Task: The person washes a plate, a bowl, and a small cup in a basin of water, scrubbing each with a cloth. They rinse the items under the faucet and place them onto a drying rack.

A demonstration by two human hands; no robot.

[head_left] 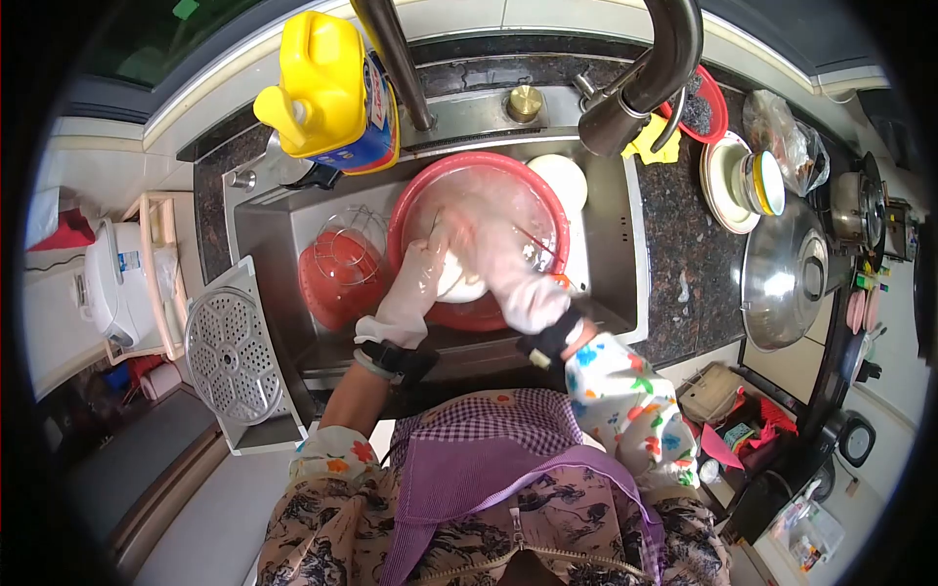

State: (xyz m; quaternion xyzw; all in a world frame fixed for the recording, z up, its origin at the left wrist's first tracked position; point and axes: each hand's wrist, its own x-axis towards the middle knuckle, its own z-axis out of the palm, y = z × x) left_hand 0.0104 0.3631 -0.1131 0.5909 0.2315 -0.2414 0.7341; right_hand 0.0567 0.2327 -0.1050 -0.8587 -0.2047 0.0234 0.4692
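A red basin (403, 210) with cloudy, sudsy water stands in the steel sink. My left hand (422, 278), in a pale glove, is at the left side of a white bowl (461, 283) in the basin, its fingers curled at the rim. Over the bowl's upper part lies my right hand (484, 249), also gloved and smeared by motion; its fingers do not show clearly. Thin chopstick-like sticks lean in the water by my right hand. A white plate (561, 184) sits beside the basin at the upper right.
Left in the sink are a red colander (337, 293) and a wire rack (354, 249). A yellow jug (327, 88) and the dark faucet (650, 88) rise behind. On the right counter stand stacked bowls (760, 184) and a steel lid (785, 283); a perforated tray (233, 354) is at left.
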